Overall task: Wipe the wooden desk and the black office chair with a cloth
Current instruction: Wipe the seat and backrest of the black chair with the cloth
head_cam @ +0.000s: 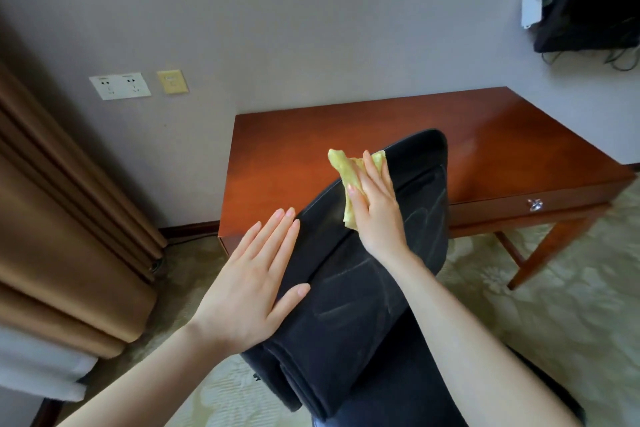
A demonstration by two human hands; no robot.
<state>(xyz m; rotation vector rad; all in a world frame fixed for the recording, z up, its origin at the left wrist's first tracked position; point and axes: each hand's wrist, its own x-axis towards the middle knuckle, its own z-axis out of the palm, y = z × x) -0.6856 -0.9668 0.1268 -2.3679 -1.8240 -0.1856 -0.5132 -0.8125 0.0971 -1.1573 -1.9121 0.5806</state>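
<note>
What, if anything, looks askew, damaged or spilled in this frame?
Nothing stands out. The right hand presses the yellow cloth on the black office chair backrest, the left hand lies flat on its edge, and the wooden desk shows no spill or damage.

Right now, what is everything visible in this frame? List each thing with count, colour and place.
yellow cleaning cloth: one, pale yellow, on the chair's top edge under the right hand
black office chair: one, black, in front of the desk, backrest toward the camera
wooden desk: one, reddish brown, against the wall
metal drawer knob: one, silver, desk front
white wall sockets: one double plate, white, left of the desk
yellowish wall plate: one, beside the sockets
brown curtain: one, left edge
patterned carpet: pale green, floor
black bag: one, top right
left hand: flat against the chair's side
right hand: presses the cloth
</note>
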